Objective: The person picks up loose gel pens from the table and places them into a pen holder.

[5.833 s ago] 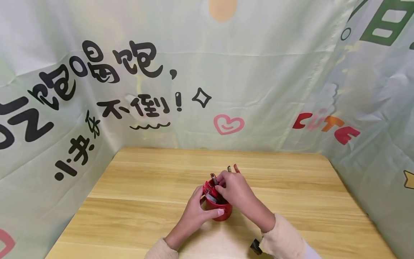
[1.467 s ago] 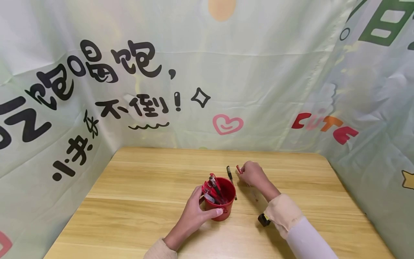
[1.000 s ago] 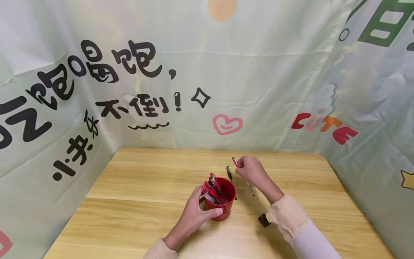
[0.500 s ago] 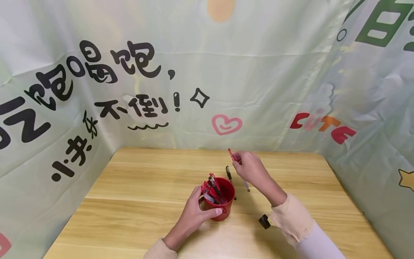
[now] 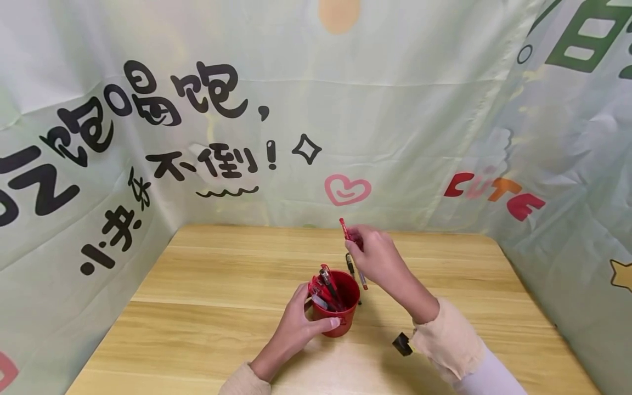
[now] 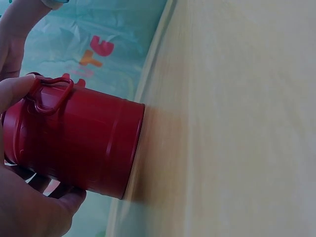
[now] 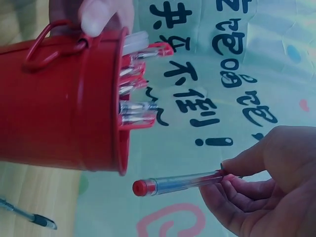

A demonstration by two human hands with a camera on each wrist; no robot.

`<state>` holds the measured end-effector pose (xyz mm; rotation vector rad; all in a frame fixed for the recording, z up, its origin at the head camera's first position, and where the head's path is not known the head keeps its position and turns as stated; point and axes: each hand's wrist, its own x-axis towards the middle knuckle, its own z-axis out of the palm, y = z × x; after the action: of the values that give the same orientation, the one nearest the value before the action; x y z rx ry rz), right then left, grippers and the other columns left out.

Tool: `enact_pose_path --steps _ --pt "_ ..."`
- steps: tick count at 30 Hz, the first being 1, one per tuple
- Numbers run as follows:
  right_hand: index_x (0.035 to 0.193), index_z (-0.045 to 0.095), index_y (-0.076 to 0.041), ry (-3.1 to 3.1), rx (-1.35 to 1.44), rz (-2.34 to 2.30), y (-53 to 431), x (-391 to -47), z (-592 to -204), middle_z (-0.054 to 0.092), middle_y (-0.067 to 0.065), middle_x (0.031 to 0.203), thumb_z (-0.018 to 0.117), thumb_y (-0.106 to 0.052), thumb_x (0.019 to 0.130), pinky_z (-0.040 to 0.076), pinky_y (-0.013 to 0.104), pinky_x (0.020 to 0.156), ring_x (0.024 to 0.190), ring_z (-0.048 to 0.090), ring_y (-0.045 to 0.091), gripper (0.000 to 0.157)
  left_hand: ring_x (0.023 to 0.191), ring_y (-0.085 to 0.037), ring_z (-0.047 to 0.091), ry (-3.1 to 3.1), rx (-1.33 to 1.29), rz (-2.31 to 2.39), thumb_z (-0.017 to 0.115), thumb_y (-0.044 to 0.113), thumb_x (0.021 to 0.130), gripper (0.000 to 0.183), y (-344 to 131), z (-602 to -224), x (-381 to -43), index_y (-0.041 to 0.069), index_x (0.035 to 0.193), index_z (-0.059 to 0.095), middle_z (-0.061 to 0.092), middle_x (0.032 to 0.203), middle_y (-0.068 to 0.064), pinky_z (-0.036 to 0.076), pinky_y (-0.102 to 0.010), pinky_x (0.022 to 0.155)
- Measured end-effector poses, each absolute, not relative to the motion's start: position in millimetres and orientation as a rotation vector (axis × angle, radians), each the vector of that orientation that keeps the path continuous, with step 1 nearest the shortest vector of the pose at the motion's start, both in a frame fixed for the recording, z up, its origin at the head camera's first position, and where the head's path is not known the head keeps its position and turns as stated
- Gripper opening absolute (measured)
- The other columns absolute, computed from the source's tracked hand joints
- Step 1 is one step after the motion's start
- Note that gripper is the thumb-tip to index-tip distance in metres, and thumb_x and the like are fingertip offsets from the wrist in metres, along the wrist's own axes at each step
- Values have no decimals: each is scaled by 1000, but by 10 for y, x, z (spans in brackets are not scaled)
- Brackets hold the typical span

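A small red metal bucket [image 5: 340, 323] with a wire handle stands upright on the table. Several pens [image 5: 326, 288], mostly red-capped, lean inside it toward its left side. My left hand [image 5: 298, 323] grips the bucket from the left, thumb across its front. Behind and to the right of it, my right hand [image 5: 380, 255] pinches a red pen [image 7: 180, 183] with a clear barrel, held above the table and apart from the bucket. Its red end cap points toward the bucket's mouth in the right wrist view. A black-capped pen [image 5: 350, 264] lies on the table behind the bucket, partly hidden.
The wooden table [image 5: 222, 285] ends at a printed cloth wall [image 5: 415, 142] at the back and sides. A black object [image 5: 402, 344] shows by my right cuff, above the table; part of it is hidden.
My right hand took the red pen from the table, lifted it, and carried it left toward the bucket. My left hand keeps its grip on the bucket, which has not moved.
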<state>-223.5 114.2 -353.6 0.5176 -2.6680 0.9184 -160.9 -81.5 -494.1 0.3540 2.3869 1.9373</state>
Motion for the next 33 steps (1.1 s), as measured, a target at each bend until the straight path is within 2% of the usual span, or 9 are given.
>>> enact_pose_path --steps 7,14,24,33 --pt "116 72 -1 -2589 539 1025 1085 -2157 -3515 75 9 94 75 -11 94 63 32 72 80 70 16 24 141 -26 50 2389 350 1929 88 38 79 78 -812 -4944 -1612 27 147 51 54 144 3 45 -51 117" --pt "108 73 -2 -2507 616 1184 1031 -2076 -3609 74 7 92 81 -5 88 64 31 76 83 71 15 22 142 -21 50 2387 327 1921 89 39 78 79 -818 -4926 -1599 29 146 51 54 144 9 43 -48 119" --pt "106 72 -6 -2545 650 1356 976 -1984 -3888 74 5 93 83 -7 86 62 23 71 78 72 10 23 139 -20 53 2377 358 1935 89 36 79 75 -816 -4930 -1608 31 145 52 54 143 8 45 -45 117" --pt "101 70 -9 -2548 741 1425 960 -1934 -4077 73 3 90 82 -7 87 62 22 72 78 68 6 19 139 -19 53 2368 363 1948 89 35 79 76 -821 -4940 -1603 31 145 52 53 143 8 44 -43 118"
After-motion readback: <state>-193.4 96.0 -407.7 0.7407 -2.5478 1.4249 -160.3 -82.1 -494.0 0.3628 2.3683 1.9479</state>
